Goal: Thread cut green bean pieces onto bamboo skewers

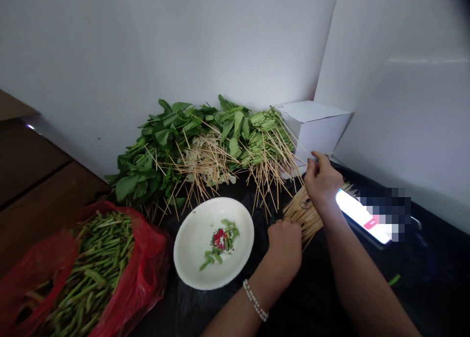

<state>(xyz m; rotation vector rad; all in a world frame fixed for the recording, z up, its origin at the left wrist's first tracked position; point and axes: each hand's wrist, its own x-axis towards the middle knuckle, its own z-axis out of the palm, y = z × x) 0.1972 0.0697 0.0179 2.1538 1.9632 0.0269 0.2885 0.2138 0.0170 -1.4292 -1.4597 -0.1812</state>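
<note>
My left hand (285, 244), with a beaded bracelet on the wrist, is closed beside a pile of bare bamboo skewers (307, 217); its grip is hidden from view. Above the far end of that pile is my right hand (323, 180), thumb and fingers curled together, and what they pinch does not show. Skewered bundles of cut green stems (257, 141) lie just beyond, their sticks fanning toward me. Left of my left hand stands a white bowl (191, 258) holding a few short green stem pieces (211, 257).
Against the wall are skewered leafy greens (135, 180) and skewered pale vegetable pieces (201, 158). A red plastic bag (147, 258) of green stems (99, 273) stands at left. A white box (323, 126) sits behind my right hand, and a lit phone (356, 210) lies right of it.
</note>
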